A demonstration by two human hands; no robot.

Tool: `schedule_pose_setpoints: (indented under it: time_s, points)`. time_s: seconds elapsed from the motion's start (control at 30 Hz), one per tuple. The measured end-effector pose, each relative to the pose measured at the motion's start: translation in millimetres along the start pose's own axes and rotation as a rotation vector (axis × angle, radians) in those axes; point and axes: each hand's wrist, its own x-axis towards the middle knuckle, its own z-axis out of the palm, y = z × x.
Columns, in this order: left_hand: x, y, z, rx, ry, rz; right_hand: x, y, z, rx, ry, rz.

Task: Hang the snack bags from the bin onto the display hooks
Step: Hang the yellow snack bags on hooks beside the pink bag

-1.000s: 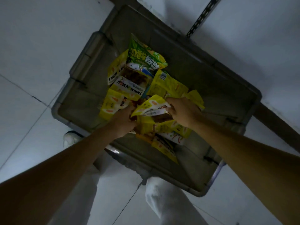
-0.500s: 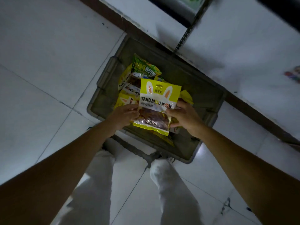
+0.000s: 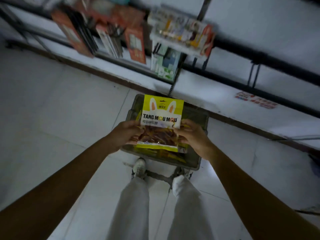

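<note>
A yellow snack bag (image 3: pixel 161 116) with rabbit ears and the words TANG MOU MOU is held upright above the grey bin (image 3: pixel 199 153). My left hand (image 3: pixel 127 134) grips its left edge and my right hand (image 3: pixel 192 135) grips its right edge. More yellow bags lie behind and below it; whether they rest in the bin or are held too is unclear. Empty black display hooks (image 3: pixel 253 75) stick out of the white wall panel at upper right.
Hanging packets (image 3: pixel 135 42) and boxed goods (image 3: pixel 183 32) fill the hooks at upper left and centre, blurred. The bin stands on a white tiled floor against the shelf base (image 3: pixel 242 108). My legs and white shoes (image 3: pixel 138 167) stand just in front of the bin.
Both hands have lifted the yellow bag out of the bin and turned it upright. The view has risen from the bin to the display wall as I stood up.
</note>
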Motion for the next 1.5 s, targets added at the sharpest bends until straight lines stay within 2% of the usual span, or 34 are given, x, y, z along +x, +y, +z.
schedule_pose_setpoints:
  time_s: [0.3, 0.57, 0.8, 0.97, 1.07, 1.3, 1.4, 1.5]
  points:
    - [-82, 143, 3, 0.261, -0.056, 0.254, -108, -110, 0, 0.04, 0.281, -0.336]
    - [-157, 248, 78, 0.375, -0.133, 0.564, -214, -176, -66, 0.11, 0.393, -0.586]
    - [-220, 277, 151, 0.301, -0.133, 0.731, -299, -200, -125, 0.045, 0.461, -0.761]
    - [-260, 296, 189, 0.266, -0.109, 0.817, -334, -219, -159, -0.046, 0.599, -0.843]
    - [-285, 314, 203, 0.22, -0.105, 0.833, -350, -241, -177, -0.046, 0.585, -0.9]
    - [-316, 364, 227, 0.294, -0.062, 0.982, -386, -286, -202, 0.011, 0.571, -1.003]
    - [-320, 384, 236, 0.275, -0.108, 0.992, -390, -302, -214, 0.068, 0.536, -1.027]
    - [-320, 407, 241, 0.286, -0.127, 1.04, -391, -321, -226, 0.043, 0.589, -1.071]
